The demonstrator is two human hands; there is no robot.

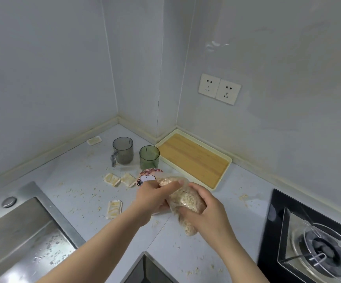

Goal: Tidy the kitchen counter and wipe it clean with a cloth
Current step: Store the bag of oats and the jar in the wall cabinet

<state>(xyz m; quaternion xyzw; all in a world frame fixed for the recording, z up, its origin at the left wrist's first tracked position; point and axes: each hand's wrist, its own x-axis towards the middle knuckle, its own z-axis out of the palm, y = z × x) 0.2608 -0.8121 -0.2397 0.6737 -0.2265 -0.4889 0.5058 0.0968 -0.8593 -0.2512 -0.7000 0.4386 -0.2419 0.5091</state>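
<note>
A clear plastic bag of oats [186, 198] is held above the middle of the pale counter [79, 176]. My left hand [152, 198] grips its upper left part, and my right hand [203, 209] grips its lower right side. Just behind the bag is a round pink lid with a cartoon dog [147, 177]. Oat flakes are scattered over the counter. Several small sealed snack packets lie on it: two side by side [112, 179] [128, 179], one nearer me [114, 209], one near the back wall [94, 140]. No cloth is in view.
A grey handled cup [122, 151] and a green ribbed cup [149, 157] stand behind the packets. A cream tray with a wooden base [194, 159] sits in the corner. A steel sink [22, 231] is at left, a black gas hob [316, 242] at right. Two sockets [219, 88] are on the wall.
</note>
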